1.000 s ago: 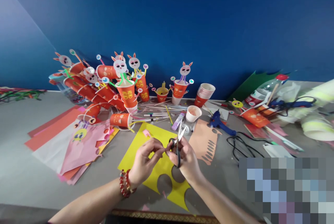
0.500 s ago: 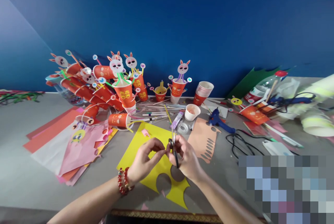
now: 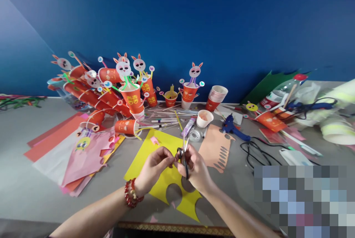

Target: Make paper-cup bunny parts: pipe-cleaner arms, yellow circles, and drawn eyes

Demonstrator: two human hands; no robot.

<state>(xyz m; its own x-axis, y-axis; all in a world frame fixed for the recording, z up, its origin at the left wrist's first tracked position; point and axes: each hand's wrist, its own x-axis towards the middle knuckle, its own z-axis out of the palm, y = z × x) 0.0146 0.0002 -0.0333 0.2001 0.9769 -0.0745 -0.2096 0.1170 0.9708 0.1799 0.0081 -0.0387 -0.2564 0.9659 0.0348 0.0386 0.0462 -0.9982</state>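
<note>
Black-handled scissors [image 3: 186,162] are gripped in my right hand [image 3: 196,167], with the metal blades pointing away from me and slightly apart. My left hand [image 3: 156,167], wearing a red bead bracelet, pinches with thumb and forefinger close to the right fingertips. Whatever lies in that pinch is too small to make out. Under both hands lies a yellow paper sheet [image 3: 141,156] with round holes cut along its near edge. A peach paper sheet [image 3: 209,147] with leaf-shaped cutouts is just right of my right hand.
Red paper cups with rabbit faces [image 3: 130,95] crowd the back left. A cup stack [image 3: 216,97], a white cup [image 3: 204,118] and a tape roll [image 3: 195,135] stand beyond my hands. A blue glue gun [image 3: 234,129] with a black cord lies right. Layered coloured paper [image 3: 55,156] lies left.
The scissor blades are spread a little wider and the scissors have shifted slightly left. My hands stay close together in nearly the same place.
</note>
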